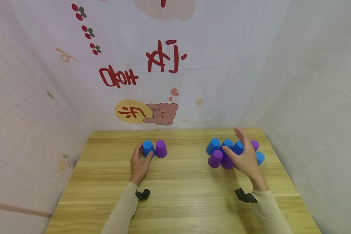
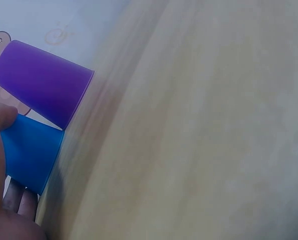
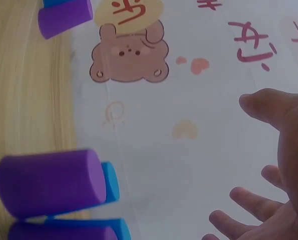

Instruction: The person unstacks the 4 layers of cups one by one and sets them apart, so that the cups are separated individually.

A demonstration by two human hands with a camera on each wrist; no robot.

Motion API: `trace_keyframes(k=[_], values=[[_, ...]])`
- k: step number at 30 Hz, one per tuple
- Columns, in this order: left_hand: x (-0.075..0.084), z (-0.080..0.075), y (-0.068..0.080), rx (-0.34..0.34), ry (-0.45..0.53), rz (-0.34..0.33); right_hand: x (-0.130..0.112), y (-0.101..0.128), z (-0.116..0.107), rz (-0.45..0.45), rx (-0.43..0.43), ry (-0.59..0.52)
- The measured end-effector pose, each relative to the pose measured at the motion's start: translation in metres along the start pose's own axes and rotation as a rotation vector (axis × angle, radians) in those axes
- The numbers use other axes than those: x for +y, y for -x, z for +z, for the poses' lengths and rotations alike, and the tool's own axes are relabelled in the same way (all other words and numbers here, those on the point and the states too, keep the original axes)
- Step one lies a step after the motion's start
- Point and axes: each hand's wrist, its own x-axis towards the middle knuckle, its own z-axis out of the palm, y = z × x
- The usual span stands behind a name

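My left hand [image 1: 139,165] grips an upside-down blue cup [image 1: 148,149] standing on the table, thumb on one side and fingers on the other. Right beside that cup stands an upside-down purple cup [image 1: 161,149]; in the left wrist view the blue cup [image 2: 31,152] and purple cup [image 2: 43,82] meet at their rims. Over on the right, my right hand [image 1: 245,159] hovers above a group of blue and purple cups, thumb and fingers spread, holding nothing. It hides part of that group. A purple cup [image 3: 51,182] from it shows in the right wrist view.
The grouped cups stand upside down in close rows, with a purple cup [image 1: 215,159] at the front left and a blue cup [image 1: 260,158] at the right. The wooden table [image 1: 175,195] meets a printed white cloth [image 1: 222,81] at its back edge.
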Motion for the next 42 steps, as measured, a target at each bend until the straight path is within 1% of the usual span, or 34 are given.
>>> trace_keyframes(k=[6,12,16,21,24,29,33,38,42], values=[[-0.002,-0.002,0.001,-0.022,0.010,-0.017,-0.008,-0.008,0.025,-0.042,-0.020,-0.032],[-0.004,-0.003,0.000,-0.012,0.009,-0.016,-0.018,-0.016,0.056,-0.103,-0.056,-0.044],[-0.006,-0.003,0.000,-0.007,0.008,-0.017,-0.022,-0.020,0.076,-0.125,-0.084,-0.058],[-0.006,-0.002,0.000,-0.002,0.002,-0.007,-0.025,-0.024,0.101,-0.114,-0.128,-0.104],[-0.005,-0.001,0.000,-0.002,0.002,-0.001,-0.026,-0.026,0.114,-0.086,-0.162,-0.138],[-0.004,0.000,-0.001,-0.004,-0.001,-0.006,-0.029,-0.031,0.135,-0.035,-0.205,-0.160],[-0.005,0.001,-0.002,-0.005,0.001,-0.013,-0.030,-0.037,0.150,-0.043,-0.223,-0.159],[-0.005,0.002,-0.002,0.006,0.001,0.009,-0.032,-0.045,0.165,-0.066,-0.248,-0.147],[-0.004,0.001,-0.001,0.006,0.003,0.011,-0.031,-0.051,0.176,-0.076,-0.271,-0.133]])
